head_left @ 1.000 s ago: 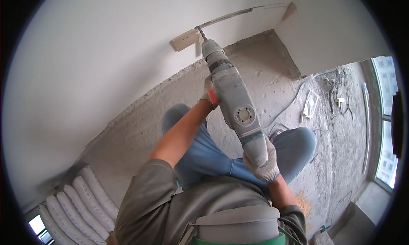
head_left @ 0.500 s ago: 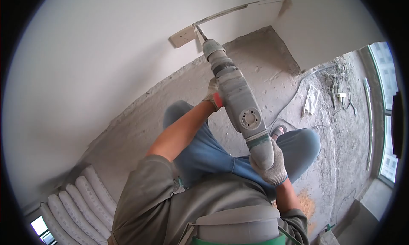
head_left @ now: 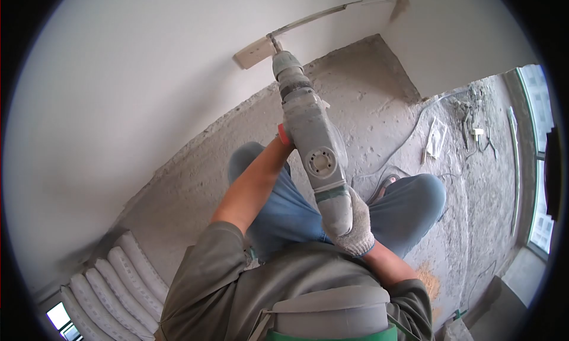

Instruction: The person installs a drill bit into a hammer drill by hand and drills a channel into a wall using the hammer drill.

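A dusty grey rotary hammer (head_left: 310, 130) runs up from my lap toward the wall, its bit tip at a cream wall socket plate (head_left: 255, 53), next to the end of a narrow groove (head_left: 314, 17) cut in the wall. Around the tool's rear end my right hand (head_left: 356, 229), in a knitted work glove, is closed; the handle and fingertips are mostly hidden. My left hand (head_left: 285, 135) is at the tool's front left side, only its red glove cuff showing, the fingers hidden behind the body.
Rough bare concrete floor (head_left: 379, 127) lies beneath my bent legs. A grey cable (head_left: 409, 141) crosses it on the right, near a white plastic bag (head_left: 435, 138) and a white plug (head_left: 477, 132). Several stacked white sacks (head_left: 118, 287) sit at lower left. A window (head_left: 538, 163) is at right.
The rotary hammer has swung, its rear end and my right hand shifting left and its body standing more upright. My left hand has gone further behind the tool; the bit stays by the socket plate.
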`<state>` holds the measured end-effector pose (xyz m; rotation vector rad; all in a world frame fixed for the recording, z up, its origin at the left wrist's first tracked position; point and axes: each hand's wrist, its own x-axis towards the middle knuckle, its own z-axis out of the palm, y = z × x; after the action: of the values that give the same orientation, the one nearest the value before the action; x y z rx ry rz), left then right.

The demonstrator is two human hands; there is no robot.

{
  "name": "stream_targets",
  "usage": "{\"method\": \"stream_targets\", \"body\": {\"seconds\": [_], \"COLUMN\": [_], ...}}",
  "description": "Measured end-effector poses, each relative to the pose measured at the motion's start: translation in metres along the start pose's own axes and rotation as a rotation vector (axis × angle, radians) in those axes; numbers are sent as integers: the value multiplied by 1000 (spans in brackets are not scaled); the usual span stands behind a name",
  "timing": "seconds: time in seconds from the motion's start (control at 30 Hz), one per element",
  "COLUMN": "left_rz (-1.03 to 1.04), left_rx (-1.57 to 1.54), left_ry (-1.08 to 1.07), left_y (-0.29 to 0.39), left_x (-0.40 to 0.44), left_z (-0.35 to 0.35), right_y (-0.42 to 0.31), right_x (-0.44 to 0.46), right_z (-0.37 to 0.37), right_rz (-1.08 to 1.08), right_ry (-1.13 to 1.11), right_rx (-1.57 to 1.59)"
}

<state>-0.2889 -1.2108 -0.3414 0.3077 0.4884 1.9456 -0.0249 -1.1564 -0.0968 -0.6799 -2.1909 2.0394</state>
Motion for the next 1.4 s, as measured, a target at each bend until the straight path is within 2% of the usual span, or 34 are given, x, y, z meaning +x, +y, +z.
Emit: {"method": "stream_targets", "body": {"seconds": [0.03, 0.1, 0.13, 0.17, 0.23, 0.3, 0.37, 0.43, 0.47, 0.53, 0.67, 1.07, 1.4], "left_rz": [-61, -113, -130, -81, -22, 220, 235, 214, 215, 162, 122, 58, 135], "left_rx": [-129, -132, -132, -217, -294, 843, 800, 1239, 1239, 1461, 1494, 1518, 1450], "left_ry": [-1, 26, 34, 162, 280, 441, 463, 520, 524, 581, 619, 661, 653], "left_y": [7, 7, 9, 19, 29, 23, 20, 21, 21, 29, 37, 41, 32], "left_x": [0, -1, -2, -4, -4, -3, -4, -3, -5, -8, -14, -20, -16], "left_z": [14, 17, 24, 57, 88, 100, 107, 105, 104, 121, 137, 142, 119], "right_y": [1, 4, 11, 3, -6, -21, -27, -22, -24, -26, -23, -11, -10], "right_x": [2, -2, -7, -9, -11, -11, -11, -8, -8, -3, 3, 5, 7], "right_z": [0, -8, -16, -23, -41, -61, -72, -79, -78, -78, -87, -87, -84], "right_rz": [-244, -262, 6, -1, 32, -15, 18, 8, 21, 58, 2, 46, 39], "right_ry": [11, 1, 10, 40, 81, 35, 46, 57, 88, 149, 122, 105, 84], "right_rx": [-352, -347, -11, -25, -48, -93, -17, 97, 211, 369, 449, 551, 511]}}
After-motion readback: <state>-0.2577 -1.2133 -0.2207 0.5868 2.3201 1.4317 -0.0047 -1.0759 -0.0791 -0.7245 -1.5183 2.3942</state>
